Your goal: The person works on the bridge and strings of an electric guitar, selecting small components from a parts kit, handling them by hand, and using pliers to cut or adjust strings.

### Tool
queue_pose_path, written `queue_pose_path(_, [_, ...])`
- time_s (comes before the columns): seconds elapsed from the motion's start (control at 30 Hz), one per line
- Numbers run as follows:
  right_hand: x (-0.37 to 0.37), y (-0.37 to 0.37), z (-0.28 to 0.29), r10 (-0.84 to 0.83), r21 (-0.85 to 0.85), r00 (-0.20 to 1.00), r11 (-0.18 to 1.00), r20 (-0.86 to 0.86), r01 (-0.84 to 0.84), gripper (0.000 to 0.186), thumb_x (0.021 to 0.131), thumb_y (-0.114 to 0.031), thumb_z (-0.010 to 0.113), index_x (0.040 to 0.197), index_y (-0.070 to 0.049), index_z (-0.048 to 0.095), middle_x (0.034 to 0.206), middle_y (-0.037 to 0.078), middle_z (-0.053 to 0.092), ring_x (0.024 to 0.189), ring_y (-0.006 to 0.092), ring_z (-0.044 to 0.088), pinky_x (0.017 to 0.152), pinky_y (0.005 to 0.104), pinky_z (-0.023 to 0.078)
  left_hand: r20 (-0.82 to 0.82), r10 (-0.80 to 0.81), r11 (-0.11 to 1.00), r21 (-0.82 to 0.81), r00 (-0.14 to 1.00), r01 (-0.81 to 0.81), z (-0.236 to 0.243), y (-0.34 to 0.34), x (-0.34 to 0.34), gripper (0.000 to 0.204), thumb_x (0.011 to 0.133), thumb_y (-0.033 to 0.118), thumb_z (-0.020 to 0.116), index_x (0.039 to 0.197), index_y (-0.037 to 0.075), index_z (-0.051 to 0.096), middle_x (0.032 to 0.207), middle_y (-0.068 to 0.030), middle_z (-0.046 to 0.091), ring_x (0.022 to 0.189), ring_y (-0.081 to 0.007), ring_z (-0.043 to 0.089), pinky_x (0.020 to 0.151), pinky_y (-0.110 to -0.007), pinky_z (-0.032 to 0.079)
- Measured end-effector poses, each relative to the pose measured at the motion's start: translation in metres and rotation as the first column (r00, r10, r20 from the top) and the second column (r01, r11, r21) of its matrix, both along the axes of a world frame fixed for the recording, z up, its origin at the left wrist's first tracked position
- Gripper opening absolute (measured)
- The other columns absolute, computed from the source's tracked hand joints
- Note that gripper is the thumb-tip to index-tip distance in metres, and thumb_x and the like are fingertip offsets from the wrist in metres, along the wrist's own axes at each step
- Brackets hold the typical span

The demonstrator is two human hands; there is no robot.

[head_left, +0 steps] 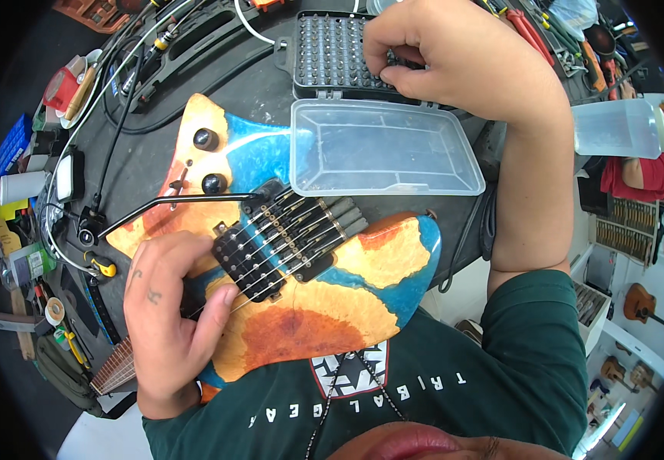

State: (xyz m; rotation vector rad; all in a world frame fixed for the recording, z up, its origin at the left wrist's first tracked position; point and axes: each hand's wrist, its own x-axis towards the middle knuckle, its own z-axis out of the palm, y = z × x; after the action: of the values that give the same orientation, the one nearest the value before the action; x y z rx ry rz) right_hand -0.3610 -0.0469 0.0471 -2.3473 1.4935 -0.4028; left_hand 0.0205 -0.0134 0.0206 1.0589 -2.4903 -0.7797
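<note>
An electric guitar with a wood and blue resin body lies across my lap and the dark work surface. My left hand straddles its strings where the neck meets the body, thumb on one side and fingers on the other, beside a black pickup. A black tremolo arm reaches left from the bridge. Over a hinged case of screwdriver bits, my right hand is curled with its fingertips at the bits; anything pinched there is hidden. The case's clear lid is swung open toward me, overlapping the guitar's edge.
Cables and small tools crowd the left side. Red-handled pliers and other hand tools lie at the far right, near a translucent plastic container. Beyond it, a person in a red shirt shows, and guitars hang.
</note>
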Motion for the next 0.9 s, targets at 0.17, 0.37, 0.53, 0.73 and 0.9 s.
queue_pose_path(0.17, [0.011, -0.003, 0.004, -0.126, 0.188, 0.986, 0.972, -0.109, 0.144, 0.007, 0.088, -0.007, 0.070, 0.086, -0.001, 0.073, 0.077, 0.018, 0.071, 0.073, 0.0356, 0.069, 0.071, 0.0446, 0.056, -0.001, -0.014, 1.000, -0.020, 1.000, 0.014, -0.001, 0.000, 0.001, 0.047, 0.081, 0.008, 0.088, 0.123, -0.001, 0.070, 0.115, -0.0214, 0.072, 0.105, -0.0422, 0.069, 0.095, -0.047, 0.054])
queue_pose_path(0.37, [0.019, 0.009, 0.005, -0.104, 0.043, 0.978, 0.993, -0.183, 0.114, 0.007, 0.087, -0.010, 0.070, 0.086, -0.003, 0.071, 0.076, 0.018, 0.069, 0.073, 0.0384, 0.067, 0.071, 0.0468, 0.055, -0.004, -0.047, 0.997, -0.057, 0.999, 0.046, -0.003, -0.001, 0.003, 0.048, 0.081, 0.005, 0.087, 0.126, -0.001, 0.069, 0.116, -0.0209, 0.072, 0.105, -0.0427, 0.069, 0.095, -0.047, 0.054])
queue_pose_path(0.53, [0.017, -0.001, -0.010, -0.090, 0.060, 0.967, 0.992, -0.240, 0.107, 0.009, 0.087, -0.013, 0.072, 0.088, -0.004, 0.069, 0.076, 0.017, 0.068, 0.073, 0.0387, 0.067, 0.070, 0.0472, 0.054, 0.008, -0.045, 0.996, -0.078, 0.999, 0.046, -0.004, 0.000, 0.004, 0.050, 0.080, 0.005, 0.088, 0.126, 0.000, 0.069, 0.115, -0.0205, 0.072, 0.103, -0.0423, 0.068, 0.093, -0.047, 0.055])
queue_pose_path(0.73, [-0.002, 0.004, 0.008, -0.153, 0.096, 0.982, 0.982, -0.111, 0.164, 0.010, 0.085, -0.011, 0.074, 0.087, -0.003, 0.067, 0.073, 0.013, 0.064, 0.068, 0.0324, 0.064, 0.066, 0.0419, 0.051, 0.001, -0.072, 0.993, -0.094, 0.997, 0.072, -0.002, -0.003, 0.002, 0.052, 0.078, 0.006, 0.088, 0.125, 0.000, 0.069, 0.115, -0.0202, 0.071, 0.102, -0.0424, 0.068, 0.092, -0.048, 0.054])
queue_pose_path(0.9, [-0.001, 0.010, 0.009, -0.156, -0.057, 0.978, 0.987, -0.137, 0.149, 0.010, 0.086, -0.007, 0.075, 0.088, -0.001, 0.068, 0.074, 0.010, 0.060, 0.064, 0.0228, 0.055, 0.060, 0.0372, 0.045, -0.004, -0.040, 0.997, -0.070, 0.999, 0.040, -0.001, -0.003, 0.004, 0.053, 0.077, 0.007, 0.089, 0.125, 0.000, 0.069, 0.115, -0.0205, 0.071, 0.102, -0.0430, 0.068, 0.092, -0.049, 0.054])
